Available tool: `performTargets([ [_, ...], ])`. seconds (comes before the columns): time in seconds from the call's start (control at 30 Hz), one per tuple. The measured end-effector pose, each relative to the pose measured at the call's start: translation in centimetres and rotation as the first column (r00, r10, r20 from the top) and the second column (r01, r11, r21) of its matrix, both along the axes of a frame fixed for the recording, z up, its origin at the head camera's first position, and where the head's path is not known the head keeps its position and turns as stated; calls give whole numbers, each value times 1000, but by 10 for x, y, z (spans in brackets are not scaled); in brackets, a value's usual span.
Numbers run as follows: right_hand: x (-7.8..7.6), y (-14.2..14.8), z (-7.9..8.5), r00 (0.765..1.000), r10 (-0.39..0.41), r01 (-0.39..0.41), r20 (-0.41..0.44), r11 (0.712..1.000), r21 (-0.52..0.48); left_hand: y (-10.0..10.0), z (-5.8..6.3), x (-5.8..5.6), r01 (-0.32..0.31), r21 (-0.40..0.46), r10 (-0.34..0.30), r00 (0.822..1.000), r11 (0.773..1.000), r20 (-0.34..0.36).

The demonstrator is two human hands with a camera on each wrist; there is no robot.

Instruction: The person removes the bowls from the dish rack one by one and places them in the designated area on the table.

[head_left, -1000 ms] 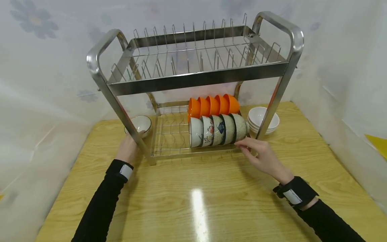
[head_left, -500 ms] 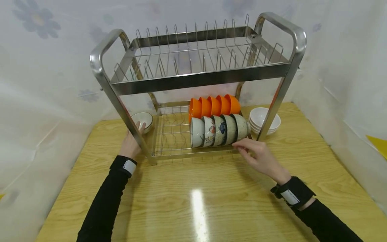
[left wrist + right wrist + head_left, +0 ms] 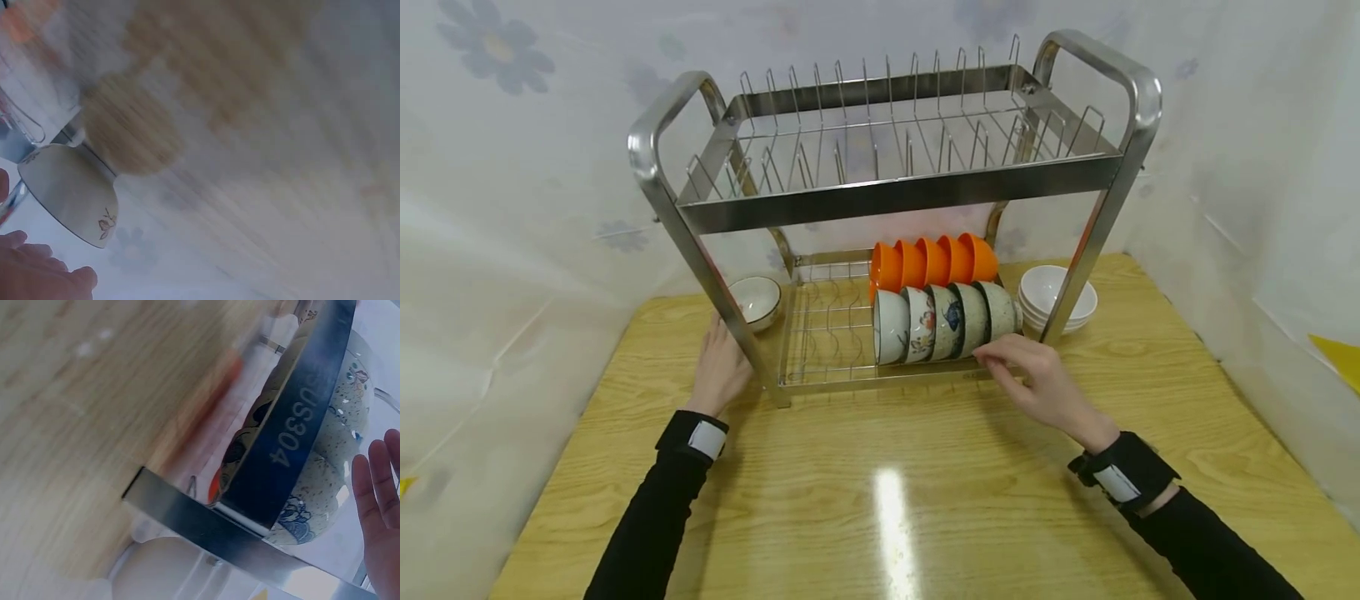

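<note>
A person's two hands, in black sleeves and wrist straps, reach toward a two-tier metal dish rack [image 3: 895, 196] on a wooden table [image 3: 820, 492]. The left hand [image 3: 721, 367] has just drawn back a little: half a second ago its fingers reached up against the small white bowl [image 3: 756, 298], and now they lie lower, behind the rack's front left post [image 3: 718, 287]. The left wrist view shows a gap between those loosely stretched fingers and the bowl, which has a brown flower sprig on its side, so nothing is gripped. The bowl stands on the table just left of the rack, in nearly the same spot as before; that suggests it has been touched or let go, but not lifted away. The right hand [image 3: 1037, 379] has hardly moved. It hovers at the rack's front right, its fingers fairly straight in its wrist view and holding nothing, next to a row of five patterned bowls [image 3: 945, 323]; whether they touch is unclear. Those bowls lean on their sides along the lower shelf [image 3: 827, 327], with five orange bowls [image 3: 934, 262] behind them. Right of the rack, stacked white bowls [image 3: 1048, 292] sit on the table.
</note>
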State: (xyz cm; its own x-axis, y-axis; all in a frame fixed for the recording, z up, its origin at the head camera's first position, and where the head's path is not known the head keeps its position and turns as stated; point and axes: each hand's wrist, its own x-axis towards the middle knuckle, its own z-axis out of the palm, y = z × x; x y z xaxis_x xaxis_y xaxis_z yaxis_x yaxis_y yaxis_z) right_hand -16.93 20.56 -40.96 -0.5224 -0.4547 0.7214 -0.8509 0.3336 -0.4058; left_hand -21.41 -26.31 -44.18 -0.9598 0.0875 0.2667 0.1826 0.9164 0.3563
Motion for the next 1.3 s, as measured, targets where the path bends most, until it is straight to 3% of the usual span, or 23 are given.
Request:
performTargets([
  [0.2, -6, -12, 10, 998, 47, -47, -45, 999, 12, 1, -1, 20, -23, 157, 34, 997, 987, -67],
  [0.43, -15, -39, 34, 1000, -8, 10, -14, 990, 139, 9, 12, 40, -87, 171, 102, 992, 981, -76],
  [0.6, -26, -70, 55, 992, -103, 76, 74, 949, 307, 13, 18, 58, -87, 154, 112, 981, 984, -158],
  [0.73, -40, -96, 71, 974, -173, 96, 143, 897, 432, 20, 15, 74, -14, 68, 34, 950, 998, -309],
  [0.87, -53, -119, 80, 961, -253, 153, 109, 821, 550, 33, 13, 83, 93, -18, -91, 887, 995, -452],
  [0.97, -60, -134, 81, 952, -302, 208, 44, 748, 631, 44, 14, 85, 175, -47, -174, 843, 983, -508],
  [1.07, -64, -148, 80, 940, -342, 225, 22, 665, 712, 55, 16, 85, 242, -72, -244, 819, 968, -519],
  [1.2, -67, -164, 80, 918, -388, 180, 81, 590, 787, 71, 20, 84, 288, -81, -290, 824, 954, -487],
  [1.3, -69, -174, 76, 893, -433, 159, 126, 564, 810, 82, 25, 83, 315, -59, -307, 839, 947, -449],
])
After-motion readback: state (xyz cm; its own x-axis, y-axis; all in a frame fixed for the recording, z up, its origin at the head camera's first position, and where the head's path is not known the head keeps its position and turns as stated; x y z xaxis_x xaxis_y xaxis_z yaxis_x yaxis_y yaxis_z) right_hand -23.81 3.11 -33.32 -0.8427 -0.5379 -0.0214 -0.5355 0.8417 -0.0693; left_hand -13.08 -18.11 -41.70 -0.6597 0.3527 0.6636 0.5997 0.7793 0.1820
